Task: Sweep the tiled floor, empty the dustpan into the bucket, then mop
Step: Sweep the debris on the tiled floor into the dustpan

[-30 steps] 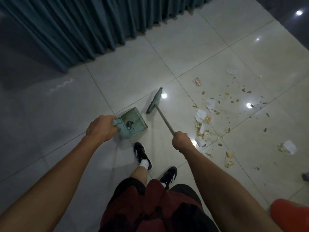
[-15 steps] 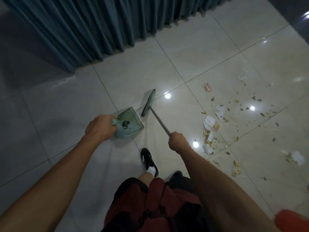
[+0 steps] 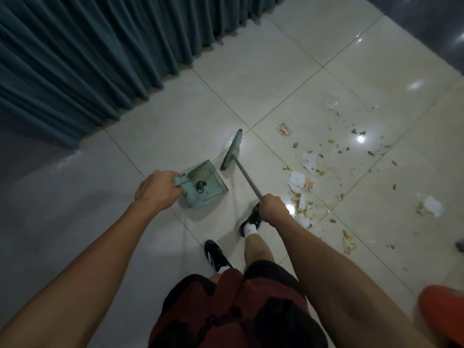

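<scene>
My left hand [image 3: 157, 190] is curled round the stub handle of the dustpan [image 3: 204, 183], which sits tilted just above or on the tiled floor [image 3: 160, 136] near the curtain [image 3: 82, 61]; I cannot tell whether its lip touches; a small dark scrap lies inside it; it looks like light, stiff plastic, so the short handle is the place to hold it. Just beside its open mouth is the broom [image 3: 233, 151], head on edge near a tile joint; my right hand [image 3: 272, 208] is closed round the thin shaft low down, which should give close control of a light, rigid tool. Further right the litter [image 3: 305, 194], paper scraps and crumbs, is scattered over the floor, well apart from the pan; light stuff, likely to skitter. Since half a second ago my feet have swapped places; the pan and broom keep their spacing; the sweep has not reached the litter.
</scene>
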The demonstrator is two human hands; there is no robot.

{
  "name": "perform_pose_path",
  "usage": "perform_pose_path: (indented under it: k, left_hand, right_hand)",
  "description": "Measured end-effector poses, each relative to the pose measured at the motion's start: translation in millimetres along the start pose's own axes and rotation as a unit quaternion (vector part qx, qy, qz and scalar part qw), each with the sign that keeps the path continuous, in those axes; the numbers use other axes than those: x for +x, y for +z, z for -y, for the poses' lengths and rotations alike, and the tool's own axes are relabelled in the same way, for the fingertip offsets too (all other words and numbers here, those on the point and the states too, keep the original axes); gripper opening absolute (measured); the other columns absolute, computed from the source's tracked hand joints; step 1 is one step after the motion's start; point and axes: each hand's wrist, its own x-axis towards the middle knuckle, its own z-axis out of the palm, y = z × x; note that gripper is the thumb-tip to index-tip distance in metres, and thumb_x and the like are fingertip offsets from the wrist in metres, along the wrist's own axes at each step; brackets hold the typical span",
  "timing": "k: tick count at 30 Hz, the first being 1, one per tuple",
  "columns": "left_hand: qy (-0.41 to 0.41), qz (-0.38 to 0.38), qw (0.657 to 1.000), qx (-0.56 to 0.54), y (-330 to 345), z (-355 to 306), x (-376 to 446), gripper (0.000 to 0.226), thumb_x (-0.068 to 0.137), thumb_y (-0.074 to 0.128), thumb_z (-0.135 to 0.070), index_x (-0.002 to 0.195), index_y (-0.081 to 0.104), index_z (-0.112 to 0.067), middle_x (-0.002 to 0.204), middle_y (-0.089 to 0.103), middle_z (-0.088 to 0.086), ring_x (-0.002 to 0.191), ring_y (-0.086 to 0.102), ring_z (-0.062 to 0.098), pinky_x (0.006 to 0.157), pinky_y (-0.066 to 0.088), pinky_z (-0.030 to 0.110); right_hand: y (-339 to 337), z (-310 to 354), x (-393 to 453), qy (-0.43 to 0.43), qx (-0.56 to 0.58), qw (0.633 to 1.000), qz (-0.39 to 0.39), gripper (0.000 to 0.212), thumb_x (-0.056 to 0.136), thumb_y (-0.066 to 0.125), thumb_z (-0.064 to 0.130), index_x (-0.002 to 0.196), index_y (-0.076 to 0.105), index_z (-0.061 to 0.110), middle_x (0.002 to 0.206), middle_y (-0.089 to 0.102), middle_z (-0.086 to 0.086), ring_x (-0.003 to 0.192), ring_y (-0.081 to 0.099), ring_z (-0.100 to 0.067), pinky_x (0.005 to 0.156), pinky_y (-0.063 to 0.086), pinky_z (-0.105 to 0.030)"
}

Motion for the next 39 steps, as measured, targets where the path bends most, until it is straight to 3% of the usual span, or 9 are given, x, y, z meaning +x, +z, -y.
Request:
perform_pose_path:
  k: [7,10,15,19,24,26,29,34,39]
  left_hand:
    - [0.041,0.010,0.999,0.035,-29,-98,68,0.007,0.087,0.066,-0.033,0.084,0.066,-0.026,0.084,0.068,0.004,0.078,0.066,0.030,0.071,0.056,0.034]
    - [0.052,0.013,0.997,0.061,-38,-142,99,0.007,0.089,0.065,-0.031,0.084,0.064,-0.027,0.084,0.067,0.004,0.076,0.064,0.029,0.068,0.050,0.030]
    - [0.074,0.005,0.994,0.082,-49,-201,140,0.006,0.092,0.065,-0.035,0.088,0.064,-0.031,0.084,0.064,0.004,0.078,0.062,0.030,0.069,0.049,0.030]
    - [0.099,0.010,0.990,0.100,-54,-234,164,0.010,0.093,0.064,-0.037,0.096,0.069,-0.029,0.083,0.065,0.002,0.078,0.063,0.030,0.068,0.050,0.031]
    - [0.139,0.026,0.982,0.127,-59,-273,191,0.005,0.094,0.062,-0.034,0.090,0.063,-0.033,0.078,0.062,0.000,0.075,0.064,0.028,0.065,0.047,0.029]
    - [0.159,0.033,0.977,0.139,-60,-286,201,0.005,0.094,0.061,-0.031,0.090,0.064,-0.032,0.077,0.061,0.000,0.074,0.063,0.027,0.065,0.048,0.030]
    - [0.194,0.040,0.967,0.163,-59,-303,215,0.007,0.092,0.061,-0.028,0.093,0.068,-0.028,0.080,0.063,0.001,0.073,0.063,0.027,0.064,0.049,0.031]
    - [0.265,0.064,0.942,0.194,-62,-323,239,0.010,0.089,0.061,-0.027,0.092,0.070,-0.025,0.083,0.066,0.003,0.075,0.064,0.027,0.065,0.050,0.030]
    - [0.336,0.091,0.911,0.220,-71,-327,261,0.009,0.089,0.061,-0.026,0.089,0.069,-0.025,0.086,0.068,0.002,0.075,0.063,0.025,0.063,0.048,0.029]
  right_hand:
    - [-84,-18,61,0.021,0.063,0.998,-0.010,0.025,0.094,0.048,0.019,0.115,0.057,0.009,0.102,0.061,-0.011,0.088,0.064,-0.029,0.078,0.060,-0.045]
    - [-127,-26,91,0.032,0.098,0.995,-0.007,0.029,0.095,0.047,0.019,0.120,0.056,0.008,0.105,0.060,-0.012,0.090,0.064,-0.030,0.079,0.060,-0.047]
    - [-190,-39,124,0.039,0.125,0.991,0.010,0.033,0.094,0.043,0.013,0.124,0.052,0.007,0.106,0.056,-0.013,0.087,0.063,-0.030,0.066,0.061,-0.038]
    - [-217,-46,142,0.051,0.118,0.992,0.012,0.031,0.093,0.041,0.005,0.121,0.054,0.004,0.090,0.054,-0.011,0.079,0.062,-0.030,0.062,0.058,-0.037]
    - [-228,-64,144,0.088,0.118,0.989,0.020,0.030,0.093,0.043,0.003,0.121,0.053,0.002,0.102,0.060,-0.014,0.083,0.064,-0.029,0.066,0.054,-0.036]
    - [-226,-73,141,0.110,0.111,0.987,0.024,0.028,0.092,0.044,0.002,0.119,0.053,0.003,0.086,0.055,-0.010,0.068,0.058,-0.024,0.062,0.052,-0.034]
    - [-218,-83,133,0.147,0.125,0.981,0.021,0.024,0.092,0.046,0.002,0.114,0.053,0.004,0.077,0.048,-0.008,0.064,0.056,-0.023,0.068,0.057,-0.037]
    - [-200,-81,107,0.203,0.174,0.964,-0.002,0.026,0.092,0.046,0.009,0.116,0.055,0.007,0.088,0.053,-0.006,0.081,0.061,-0.025,0.072,0.057,-0.036]
    - [-181,-61,83,0.283,0.201,0.938,-0.013,0.045,0.092,0.049,0.007,0.138,0.047,0.008,0.108,0.059,-0.009,0.092,0.062,-0.024,0.071,0.052,-0.034]
